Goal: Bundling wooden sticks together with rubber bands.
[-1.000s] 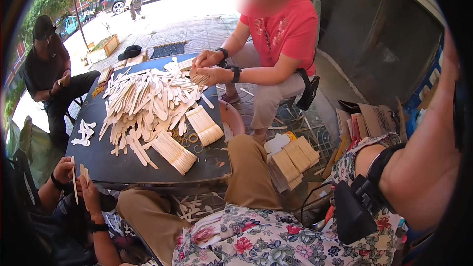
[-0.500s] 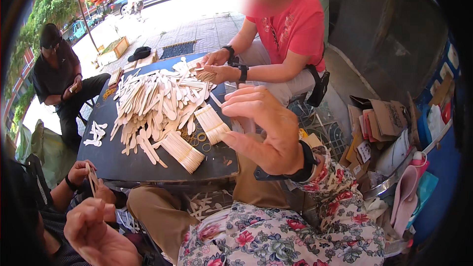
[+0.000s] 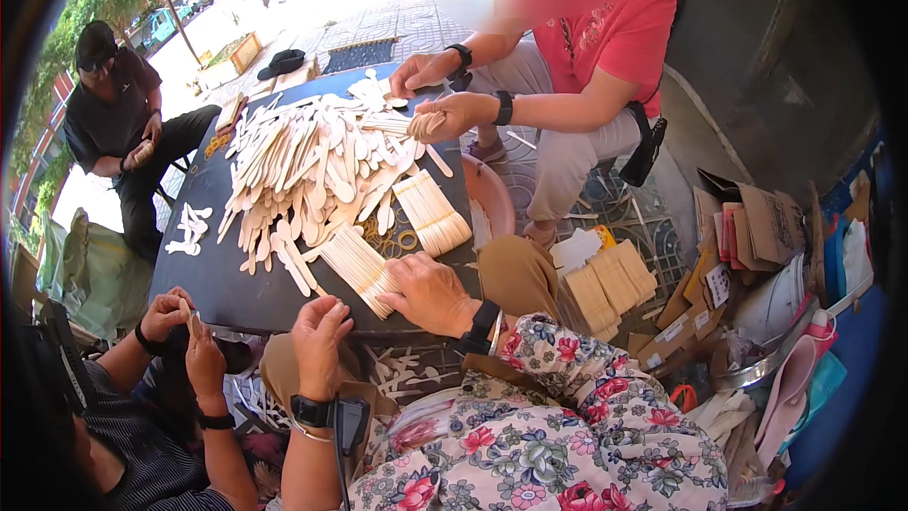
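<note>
My right hand (image 3: 430,291) reaches over the table's near edge, its fingers and thumb closed on the near end of a banded bundle of flat wooden sticks (image 3: 352,263). My left hand (image 3: 320,339) is raised just in front of the edge, fingertips pinched together; what they hold, if anything, is too small to make out. A second banded bundle of sticks (image 3: 431,213) lies to the right of the first. Behind them rises a big loose heap of wooden spoons and sticks (image 3: 307,156). Tan rubber bands (image 3: 386,235) lie between the bundles.
The dark table (image 3: 227,289) also bears some white spoons (image 3: 190,230). Co-workers sit left, far left and across, handling sticks. Right of my knee are stacked stick bundles (image 3: 610,286), a pink basin (image 3: 490,194) and cardboard (image 3: 757,227). Loose sticks litter the floor.
My right hand has come down from above the table onto the near bundle. My left hand has moved right and its fingers have drawn into a pinch. The view has shifted a little.
</note>
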{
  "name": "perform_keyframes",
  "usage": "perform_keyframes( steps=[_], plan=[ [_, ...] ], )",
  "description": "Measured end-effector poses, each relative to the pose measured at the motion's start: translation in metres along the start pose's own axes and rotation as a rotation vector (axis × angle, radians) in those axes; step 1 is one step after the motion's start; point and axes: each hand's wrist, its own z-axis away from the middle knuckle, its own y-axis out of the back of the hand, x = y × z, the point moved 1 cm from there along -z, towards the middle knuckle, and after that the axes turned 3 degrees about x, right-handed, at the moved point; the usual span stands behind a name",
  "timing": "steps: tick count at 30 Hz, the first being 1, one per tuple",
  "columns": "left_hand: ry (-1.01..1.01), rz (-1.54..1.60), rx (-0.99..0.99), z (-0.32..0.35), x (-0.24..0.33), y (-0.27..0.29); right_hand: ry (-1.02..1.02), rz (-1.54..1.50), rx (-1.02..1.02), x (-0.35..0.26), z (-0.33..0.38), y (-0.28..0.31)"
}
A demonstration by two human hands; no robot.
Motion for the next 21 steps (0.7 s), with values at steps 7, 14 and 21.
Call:
perform_keyframes(
  steps=[7,14,21],
  plan=[
    [0.094,0.141,0.031,-0.023,-0.004,-0.011,0.02,-0.19,0.154,0.011,-0.004,-0.015],
    [0.048,0.041,-0.113,-0.021,0.003,-0.02,-0.252,-0.742,-0.007,0.019,-0.003,-0.013],
    [-0.307,-0.054,-0.257,-0.003,0.019,-0.022,-0.066,-0.636,-0.025,0.019,-0.008,0.002]
  ],
)
